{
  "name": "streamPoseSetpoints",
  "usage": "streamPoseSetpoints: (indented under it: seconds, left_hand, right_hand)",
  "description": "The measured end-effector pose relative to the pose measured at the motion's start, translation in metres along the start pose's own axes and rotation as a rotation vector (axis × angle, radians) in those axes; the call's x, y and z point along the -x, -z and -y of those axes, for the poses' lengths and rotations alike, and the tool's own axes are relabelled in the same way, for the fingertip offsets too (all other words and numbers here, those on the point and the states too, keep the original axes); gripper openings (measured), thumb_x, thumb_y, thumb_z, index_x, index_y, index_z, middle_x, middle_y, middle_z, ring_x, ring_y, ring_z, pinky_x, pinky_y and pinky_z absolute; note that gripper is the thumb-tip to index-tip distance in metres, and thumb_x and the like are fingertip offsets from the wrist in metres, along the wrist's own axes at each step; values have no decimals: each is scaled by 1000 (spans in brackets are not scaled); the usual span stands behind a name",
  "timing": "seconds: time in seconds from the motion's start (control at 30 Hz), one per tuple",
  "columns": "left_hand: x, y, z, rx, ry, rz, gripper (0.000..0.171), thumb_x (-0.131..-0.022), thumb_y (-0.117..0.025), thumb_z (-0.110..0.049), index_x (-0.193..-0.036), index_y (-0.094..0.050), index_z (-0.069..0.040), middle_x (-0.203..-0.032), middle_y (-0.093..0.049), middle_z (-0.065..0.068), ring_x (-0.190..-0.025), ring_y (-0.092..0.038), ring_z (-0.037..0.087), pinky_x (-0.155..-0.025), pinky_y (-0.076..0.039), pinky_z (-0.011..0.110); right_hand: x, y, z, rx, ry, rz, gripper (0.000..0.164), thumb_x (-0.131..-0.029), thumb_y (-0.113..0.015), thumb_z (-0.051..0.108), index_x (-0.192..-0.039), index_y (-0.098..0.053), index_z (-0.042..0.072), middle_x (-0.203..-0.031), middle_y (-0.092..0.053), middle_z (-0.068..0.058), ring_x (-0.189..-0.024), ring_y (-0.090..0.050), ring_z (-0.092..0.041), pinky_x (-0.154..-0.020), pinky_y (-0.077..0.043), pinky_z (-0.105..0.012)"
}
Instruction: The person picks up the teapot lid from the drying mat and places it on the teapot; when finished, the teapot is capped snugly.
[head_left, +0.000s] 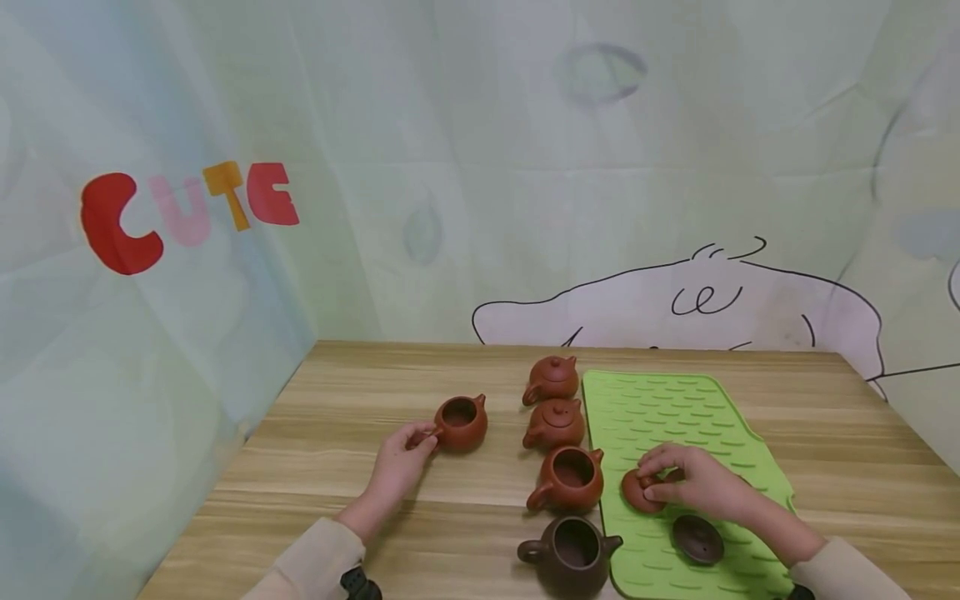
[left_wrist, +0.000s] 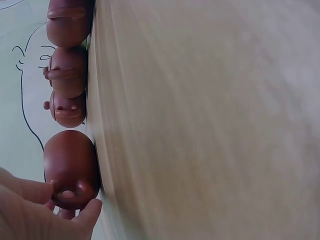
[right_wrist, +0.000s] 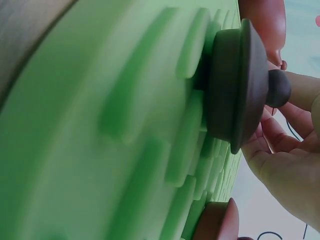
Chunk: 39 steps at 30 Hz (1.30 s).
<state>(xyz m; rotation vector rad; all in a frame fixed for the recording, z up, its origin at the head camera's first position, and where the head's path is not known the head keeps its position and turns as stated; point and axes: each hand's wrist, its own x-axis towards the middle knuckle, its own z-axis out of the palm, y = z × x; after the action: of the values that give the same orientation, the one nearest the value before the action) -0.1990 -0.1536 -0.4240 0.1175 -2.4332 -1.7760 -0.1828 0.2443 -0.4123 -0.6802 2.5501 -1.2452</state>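
Red pot [head_left: 472, 435] pinched by left hand [head_left: 401, 462], red lid [head_left: 632, 493] by right hand [head_left: 701, 482]; I feared sweep knocking dark lid [head_left: 697, 540] beside fingers [head_left: 662, 455].

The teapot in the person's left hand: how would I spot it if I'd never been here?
On the wooden table, find the green mat and the row of four teapots along its left edge. Further left stands a reddish-brown, lidless teapot, its handle pinched by the left hand. It alone stands outside the row.
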Motion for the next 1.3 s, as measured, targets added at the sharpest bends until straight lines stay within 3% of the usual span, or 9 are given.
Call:
streamPoseSetpoints:
  seconds: [0.3,0.6,0.7,0.97,1.3]
  left_hand:
    - [0,0,0,14,7,1,19,-91,-56,7,-108,-62,13,-100,-65,22,-91,-62,23,-75,-52,21]
    - [0,3,-3,0,35,14,20,-93,-55,5,-110,-62,12,-104,-65,22,-97,-62,25,-79,-53,23]
    - [0,4,-4,-4,52,20,20,-93,-55,4,-110,-62,11,-100,-64,20,-95,-62,23,-79,-53,25]
    - [-1,5,-4,18,80,29,20,-93,-55,4,-110,-62,11,-95,-62,17,-90,-62,19,-79,-54,27]
    - [-1,5,-6,31,80,35,20,-93,-55,6,-109,-62,13,-100,-66,22,-90,-65,23,-79,-55,28]
  right_hand:
    - [-2,5,4,27,25,-17,22,-84,-73,18,-102,-72,5,-116,-61,-19,-102,-59,-10,-77,-54,-25]
    - [-15,23,24,105,51,-35,21,-86,-71,16,-104,-71,4,-116,-62,-18,-105,-60,-28,-77,-53,-27]
    - [-21,30,32,162,84,-52,20,-87,-71,14,-104,-71,4,-117,-62,-20,-107,-59,-34,-77,-54,-28]
    - [-48,37,54,212,121,-101,19,-86,-71,9,-104,-72,4,-115,-64,-16,-106,-59,-34,-79,-54,-32]
    - [-85,20,83,188,98,-70,19,-87,-70,11,-106,-71,5,-124,-61,-18,-117,-55,-36,-85,-54,-38]
